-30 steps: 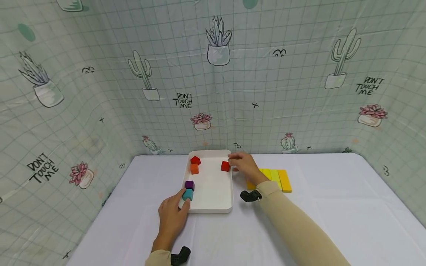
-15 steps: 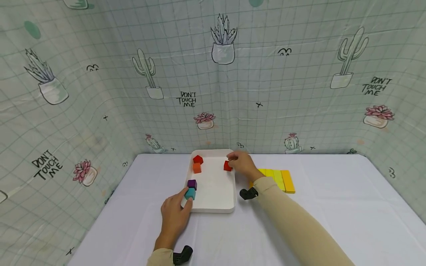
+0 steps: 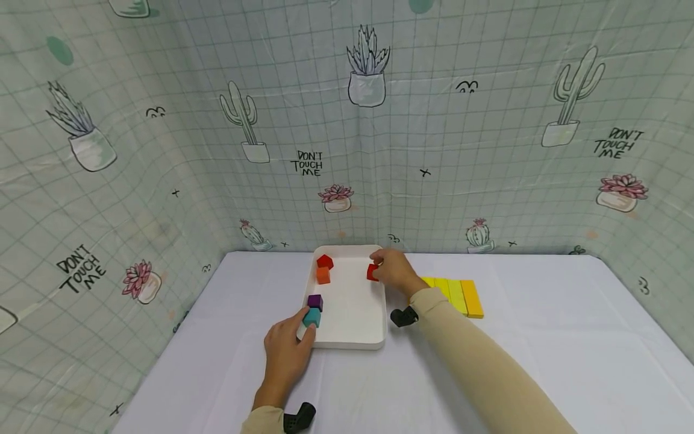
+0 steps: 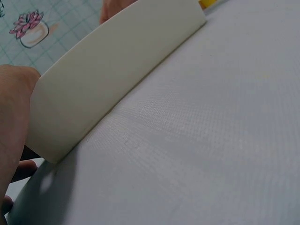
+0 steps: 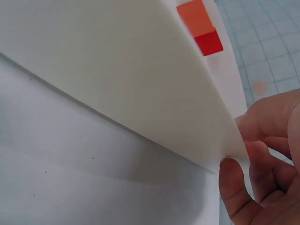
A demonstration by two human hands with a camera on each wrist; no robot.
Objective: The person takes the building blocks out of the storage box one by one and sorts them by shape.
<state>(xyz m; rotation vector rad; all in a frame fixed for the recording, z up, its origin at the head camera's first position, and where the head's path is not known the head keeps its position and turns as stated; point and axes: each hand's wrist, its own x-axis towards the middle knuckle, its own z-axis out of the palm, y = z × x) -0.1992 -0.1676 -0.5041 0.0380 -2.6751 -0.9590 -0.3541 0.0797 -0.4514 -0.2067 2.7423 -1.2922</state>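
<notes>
Several yellow bars (image 3: 458,296), sleeve (image 3: 482,361) overlapping — tray (image 3: 352,313) beside

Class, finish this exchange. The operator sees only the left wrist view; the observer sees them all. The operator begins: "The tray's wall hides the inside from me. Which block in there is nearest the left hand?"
Observer: In the head view, the block nearest the left hand inside the tray is the teal block.
Operator: I see just a sliver of the right hand. What is it doing?
Observer: The right wrist view shows its fingers gripping the tray's rim near a corner.
Operator: A scrap of yellow shows at my top edge. What is it?
Observer: In the head view, a row of flat yellow pieces, partly hidden by the right sleeve.
</notes>
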